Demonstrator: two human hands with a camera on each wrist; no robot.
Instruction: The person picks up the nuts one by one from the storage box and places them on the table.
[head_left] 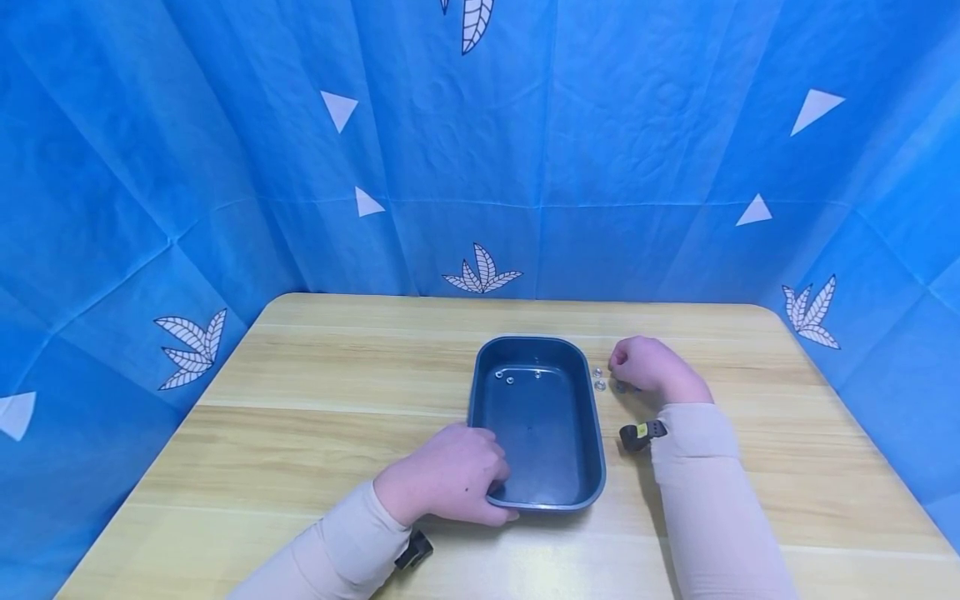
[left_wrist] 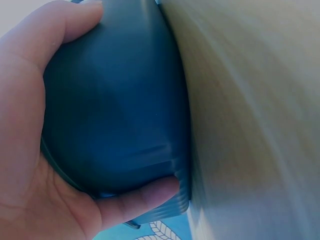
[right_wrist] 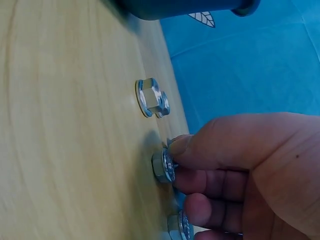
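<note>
A dark blue rectangular tray (head_left: 531, 467) stands on the table, with a few small metal nuts (head_left: 510, 381) towards its far end. My left hand (head_left: 453, 475) grips the tray's near left corner, some fingers over the rim and others against the outer wall (left_wrist: 115, 100). Right of the tray, my right hand (head_left: 651, 364) reaches down with thumb and index finger curled together. They pinch at a flange nut, mostly hidden behind a nearer flange nut (right_wrist: 164, 166). Another flange nut (right_wrist: 180, 225) lies under the curled fingers, and two more flange nuts (right_wrist: 150, 97) sit closer to the tray.
The light wooden table (head_left: 337, 375) has rounded far corners. Blue cloth (head_left: 615, 150) with leaf and triangle prints hangs behind it and on both sides. A small black camera (head_left: 637, 435) is worn at the right wrist, another black camera (head_left: 414, 550) at the left.
</note>
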